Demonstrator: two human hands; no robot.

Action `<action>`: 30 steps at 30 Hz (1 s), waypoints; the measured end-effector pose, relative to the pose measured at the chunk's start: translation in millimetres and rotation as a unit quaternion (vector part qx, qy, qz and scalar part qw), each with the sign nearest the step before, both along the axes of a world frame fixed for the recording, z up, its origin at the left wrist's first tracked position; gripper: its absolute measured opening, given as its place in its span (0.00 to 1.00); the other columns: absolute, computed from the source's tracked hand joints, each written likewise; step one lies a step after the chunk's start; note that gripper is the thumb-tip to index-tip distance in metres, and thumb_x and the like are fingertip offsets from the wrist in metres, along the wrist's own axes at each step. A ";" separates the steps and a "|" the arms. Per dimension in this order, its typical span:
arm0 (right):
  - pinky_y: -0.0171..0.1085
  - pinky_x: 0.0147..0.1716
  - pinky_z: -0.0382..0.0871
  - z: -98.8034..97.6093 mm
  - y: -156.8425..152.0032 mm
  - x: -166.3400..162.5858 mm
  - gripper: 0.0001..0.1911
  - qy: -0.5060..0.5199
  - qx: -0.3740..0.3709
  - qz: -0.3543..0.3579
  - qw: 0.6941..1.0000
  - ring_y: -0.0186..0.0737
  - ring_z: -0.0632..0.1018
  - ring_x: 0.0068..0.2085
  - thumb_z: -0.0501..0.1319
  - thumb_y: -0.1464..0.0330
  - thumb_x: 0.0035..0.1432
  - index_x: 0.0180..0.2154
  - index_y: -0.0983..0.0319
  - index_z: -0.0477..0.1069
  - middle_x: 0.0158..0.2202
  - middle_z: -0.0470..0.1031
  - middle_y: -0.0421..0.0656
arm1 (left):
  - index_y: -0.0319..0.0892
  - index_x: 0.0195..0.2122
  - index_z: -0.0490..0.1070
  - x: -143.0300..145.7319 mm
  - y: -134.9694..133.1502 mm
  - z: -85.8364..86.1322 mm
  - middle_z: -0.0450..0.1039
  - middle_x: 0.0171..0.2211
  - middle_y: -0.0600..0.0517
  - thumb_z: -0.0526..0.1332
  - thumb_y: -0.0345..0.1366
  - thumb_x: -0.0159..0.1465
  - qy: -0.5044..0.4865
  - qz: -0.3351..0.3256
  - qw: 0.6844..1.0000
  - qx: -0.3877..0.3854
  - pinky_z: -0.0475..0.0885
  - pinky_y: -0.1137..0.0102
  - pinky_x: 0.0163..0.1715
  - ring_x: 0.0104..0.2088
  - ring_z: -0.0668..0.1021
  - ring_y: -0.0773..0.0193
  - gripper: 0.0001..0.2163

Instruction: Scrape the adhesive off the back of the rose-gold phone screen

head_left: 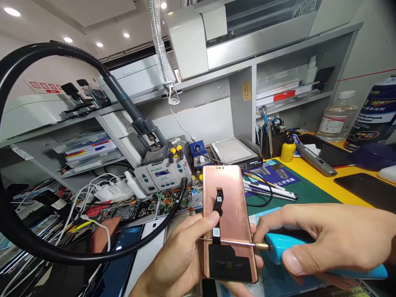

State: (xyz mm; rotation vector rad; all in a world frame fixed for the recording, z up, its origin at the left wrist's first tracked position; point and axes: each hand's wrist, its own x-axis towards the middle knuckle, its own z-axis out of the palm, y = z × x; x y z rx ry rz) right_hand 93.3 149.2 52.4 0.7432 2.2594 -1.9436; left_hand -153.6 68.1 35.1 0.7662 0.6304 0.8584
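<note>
Left hand (181,249) pinches the copper-coloured screen panel (234,206); right hand (337,237) grips the blue tool (284,243). The panel is probably light, stiff and fragile, best held by its edges (204,185).

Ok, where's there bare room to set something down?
A small patch of green mat, bordered by the white-handled tool, the yellow surface and the right hand, looks bare. The picture's left side is crowded, with white plugs and a blue phone.

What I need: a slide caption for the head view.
Left hand holds a coppery panel; right hand grips a blue tool, its thin shaft crossing the panel.
</note>
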 end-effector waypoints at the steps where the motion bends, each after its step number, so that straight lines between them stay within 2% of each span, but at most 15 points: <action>1: 0.20 0.14 0.60 0.0 0.2 -0.4 0.32 0.000 -0.001 0.000 1.000 0.21 0.66 0.17 0.64 0.44 0.59 0.52 0.62 0.71 0.30 0.71 0.38 | 0.28 0.52 0.76 -0.1 0.1 -0.3 0.79 0.48 0.30 0.47 0.40 0.73 -0.003 0.001 1.000 0.001 0.83 0.60 0.32 0.49 0.82 0.39 0.23; 7: 0.20 0.13 0.60 -1.1 3.4 -0.2 0.34 0.007 -0.016 0.002 1.000 0.20 0.65 0.16 0.64 0.44 0.58 0.53 0.64 0.69 0.30 0.71 0.38 | 0.29 0.51 0.76 -0.3 0.2 -0.4 0.80 0.46 0.31 0.47 0.41 0.73 -0.011 0.005 1.000 -0.003 0.83 0.59 0.32 0.49 0.82 0.38 0.23; 11: 0.19 0.13 0.59 -0.6 2.6 -0.5 0.31 0.015 -0.023 0.001 1.000 0.20 0.65 0.17 0.64 0.46 0.60 0.51 0.64 0.70 0.31 0.71 0.38 | 0.27 0.54 0.74 0.1 0.2 1.8 0.78 0.47 0.26 0.49 0.45 0.72 0.013 -0.001 1.000 -0.007 0.83 0.59 0.33 0.49 0.82 0.41 0.26; 13: 0.19 0.14 0.60 -1.1 1.2 -0.8 0.29 0.024 -0.026 -0.002 0.999 0.20 0.66 0.18 0.65 0.47 0.60 0.50 0.64 0.71 0.31 0.71 0.38 | 0.27 0.54 0.74 -0.5 0.2 2.0 0.79 0.45 0.26 0.52 0.43 0.71 0.018 0.011 1.000 -0.004 0.83 0.54 0.33 0.46 0.83 0.40 0.23; 15: 0.18 0.14 0.60 -2.9 0.3 -0.9 0.29 0.032 -0.027 -0.002 0.999 0.21 0.66 0.18 0.65 0.47 0.60 0.50 0.64 0.71 0.31 0.70 0.37 | 0.30 0.53 0.74 -1.6 0.2 1.1 0.79 0.45 0.29 0.54 0.36 0.68 0.013 0.025 1.000 0.005 0.82 0.51 0.32 0.43 0.84 0.40 0.18; 19: 0.18 0.13 0.61 -7.4 2.3 -0.5 0.29 0.033 -0.034 0.012 0.999 0.21 0.67 0.18 0.64 0.47 0.62 0.52 0.63 0.69 0.31 0.71 0.37 | 0.32 0.52 0.75 -3.8 0.2 -1.4 0.81 0.41 0.35 0.54 0.28 0.67 -0.005 0.013 1.000 0.016 0.83 0.56 0.30 0.40 0.84 0.46 0.16; 26: 0.19 0.15 0.65 0.1 8.4 -0.4 0.28 0.050 -0.064 0.042 0.996 0.18 0.66 0.17 0.65 0.49 0.62 0.51 0.64 0.69 0.32 0.70 0.37 | 0.34 0.53 0.74 -2.9 -1.2 -1.6 0.81 0.41 0.37 0.54 0.28 0.68 -0.008 0.012 1.000 0.011 0.83 0.57 0.31 0.42 0.84 0.47 0.15; 30: 0.20 0.17 0.67 5.6 9.6 -1.0 0.27 0.045 -0.063 0.050 0.996 0.21 0.69 0.20 0.66 0.50 0.62 0.51 0.65 0.69 0.32 0.71 0.37 | 0.34 0.52 0.74 -2.5 -1.3 -1.8 0.81 0.40 0.37 0.54 0.32 0.70 -0.001 0.022 1.000 0.001 0.83 0.58 0.30 0.40 0.85 0.47 0.14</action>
